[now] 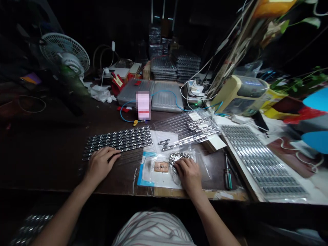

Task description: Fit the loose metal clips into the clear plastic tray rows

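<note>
My left hand (101, 163) lies flat on the dark desk, fingers stretched toward the near edge of a black tray (119, 140) filled with rows of small metal parts. My right hand (188, 172) rests on a clear plastic bag (159, 167), its fingers curled into a shiny heap of small metal pieces (179, 158). What the fingers pinch is hidden. A small tan board (161, 166) lies just left of that hand. Behind the bag, a few loose metal strips (166, 143) sit on white paper.
A clear tray with strips (191, 126) lies behind the bag and a long tray of parts (263, 164) at the right. A screwdriver (227, 172) lies beside my right hand. A fan (65, 53), grey cases (166, 97), stacked trays (176, 66), a blue cable (164, 92) and a yellow device (243, 94) crowd the back.
</note>
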Action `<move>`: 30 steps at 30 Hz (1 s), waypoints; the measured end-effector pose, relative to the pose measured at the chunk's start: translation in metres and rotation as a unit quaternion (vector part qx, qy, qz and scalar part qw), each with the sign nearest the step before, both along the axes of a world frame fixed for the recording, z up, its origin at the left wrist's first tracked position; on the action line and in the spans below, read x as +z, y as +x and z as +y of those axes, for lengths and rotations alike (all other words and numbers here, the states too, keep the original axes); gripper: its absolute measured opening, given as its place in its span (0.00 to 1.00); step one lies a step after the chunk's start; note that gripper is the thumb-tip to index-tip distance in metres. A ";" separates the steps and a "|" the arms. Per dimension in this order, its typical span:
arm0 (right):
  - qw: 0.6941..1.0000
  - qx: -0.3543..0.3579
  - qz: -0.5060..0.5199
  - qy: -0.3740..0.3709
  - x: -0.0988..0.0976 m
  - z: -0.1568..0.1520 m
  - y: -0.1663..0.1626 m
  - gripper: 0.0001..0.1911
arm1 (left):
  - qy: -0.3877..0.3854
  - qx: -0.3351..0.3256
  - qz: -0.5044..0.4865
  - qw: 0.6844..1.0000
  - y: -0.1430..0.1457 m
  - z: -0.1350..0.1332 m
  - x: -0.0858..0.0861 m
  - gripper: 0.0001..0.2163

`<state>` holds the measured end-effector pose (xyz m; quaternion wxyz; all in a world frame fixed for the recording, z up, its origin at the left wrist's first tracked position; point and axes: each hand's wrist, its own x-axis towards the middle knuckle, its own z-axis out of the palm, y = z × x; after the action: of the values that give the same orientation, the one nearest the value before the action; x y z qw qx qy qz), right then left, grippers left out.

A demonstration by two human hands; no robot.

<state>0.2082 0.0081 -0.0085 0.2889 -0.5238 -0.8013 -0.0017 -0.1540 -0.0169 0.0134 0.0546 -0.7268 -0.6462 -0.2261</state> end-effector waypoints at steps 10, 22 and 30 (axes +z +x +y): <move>0.988 0.019 0.152 -0.038 0.004 0.001 0.003 0.07 | 0.008 -0.042 0.023 0.999 0.036 0.027 0.011 0.10; 0.974 0.034 0.213 -0.068 0.003 -0.002 0.009 0.05 | -0.036 -0.123 -0.013 0.992 0.152 0.101 0.021 0.05; 0.979 0.042 0.187 -0.068 0.001 0.001 0.005 0.06 | -0.091 -0.142 -0.060 0.984 0.111 -0.001 0.003 0.07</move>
<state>0.2131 0.0094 -0.0075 0.3966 -0.4992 -0.7530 0.1631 -0.0429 -0.0183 0.0161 -0.0838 -0.7982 -0.5564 -0.2151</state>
